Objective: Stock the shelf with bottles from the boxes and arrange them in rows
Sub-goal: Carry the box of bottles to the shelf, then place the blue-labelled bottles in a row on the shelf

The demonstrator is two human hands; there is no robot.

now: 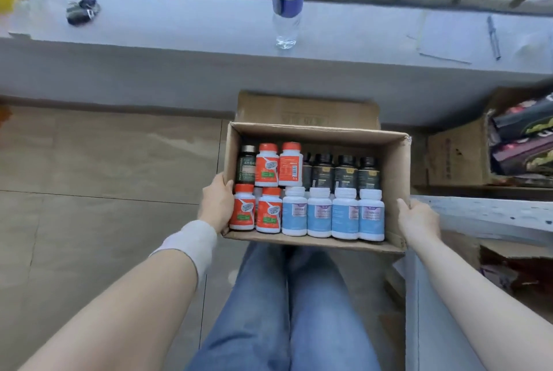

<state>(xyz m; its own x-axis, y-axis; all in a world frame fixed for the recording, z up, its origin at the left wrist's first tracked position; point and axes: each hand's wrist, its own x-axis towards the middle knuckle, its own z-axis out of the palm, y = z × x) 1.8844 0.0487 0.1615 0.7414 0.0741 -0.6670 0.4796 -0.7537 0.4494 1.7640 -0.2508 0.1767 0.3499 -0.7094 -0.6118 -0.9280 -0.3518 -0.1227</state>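
The left hand (pixel 217 204) clasps the left wall of the cardboard box (pixel 317 136). Its thumb is hooked over the rim and its fingers are hidden outside the wall, so I cannot tell how they lie. The grip looks meant to steady a loaded box held above the person's legs. Inside, the bottles lie on their sides with caps pointing away. The orange-capped bottles (pixel 267 167) are at the left, the white bottles with blue labels (pixel 319 215) fill the near row, and the dark bottles (pixel 345 174) sit behind them. They are packed touching, probably so nothing rolls. The right hand (pixel 419 219) mirrors the left, with its thumb along the right wall and its fingers out of sight beneath. Paired holds at opposite walls keep the box level. Just right of it is a pale board (pixel 490 212), perhaps the shelf's edge. Nothing appears stocked yet, so I judge the task barely begun.
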